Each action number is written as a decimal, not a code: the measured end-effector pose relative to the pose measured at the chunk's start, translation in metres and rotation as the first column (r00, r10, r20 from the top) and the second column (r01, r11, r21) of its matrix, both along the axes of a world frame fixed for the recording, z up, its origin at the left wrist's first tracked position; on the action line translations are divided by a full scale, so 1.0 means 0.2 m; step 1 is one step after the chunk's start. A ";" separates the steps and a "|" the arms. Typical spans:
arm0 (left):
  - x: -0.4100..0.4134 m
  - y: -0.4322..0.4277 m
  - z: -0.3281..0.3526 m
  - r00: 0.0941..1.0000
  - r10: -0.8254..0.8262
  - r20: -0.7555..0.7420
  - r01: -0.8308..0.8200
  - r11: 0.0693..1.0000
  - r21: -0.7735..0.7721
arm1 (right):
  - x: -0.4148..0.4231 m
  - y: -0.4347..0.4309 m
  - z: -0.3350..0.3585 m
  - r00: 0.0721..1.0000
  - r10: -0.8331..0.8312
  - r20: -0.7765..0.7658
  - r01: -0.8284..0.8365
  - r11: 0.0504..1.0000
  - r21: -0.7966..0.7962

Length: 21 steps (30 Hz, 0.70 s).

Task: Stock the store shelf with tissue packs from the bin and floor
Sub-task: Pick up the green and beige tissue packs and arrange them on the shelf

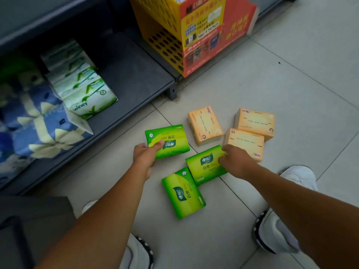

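Three green tissue packs and three orange ones lie on the tiled floor. My left hand [144,157] grips the near edge of the far-left green pack [171,139], thumb on top. My right hand [236,162] holds the right end of the middle green pack [205,165], fingers curled over its edge. A third green pack [183,193] lies nearest me, untouched. The orange packs sit beyond: one [205,125] upright in the middle, one [254,121] at the far right, one [244,142] just behind my right hand. The dark bottom shelf [136,78] has bare space right of the white-green packs [85,90].
Blue floral packs [38,125] fill the shelf's left end. A yellow perforated bin with a red poster [194,35] stands at the shelf's right end. My white shoes [277,230] are planted on the tiles beside the packs. A dark object [17,239] sits at the lower left.
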<state>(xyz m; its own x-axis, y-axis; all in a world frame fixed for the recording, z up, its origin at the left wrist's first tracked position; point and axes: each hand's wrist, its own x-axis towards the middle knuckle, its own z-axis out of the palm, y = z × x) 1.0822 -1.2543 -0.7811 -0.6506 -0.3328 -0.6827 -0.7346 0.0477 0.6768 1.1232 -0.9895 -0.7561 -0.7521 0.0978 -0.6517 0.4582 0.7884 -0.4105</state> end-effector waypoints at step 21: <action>0.16 -0.12 0.19 0.990 -0.124 0.069 0.101 0.957 0.273 | 0.07 -0.13 -0.19 0.881 -0.402 0.248 0.464 0.833 -0.301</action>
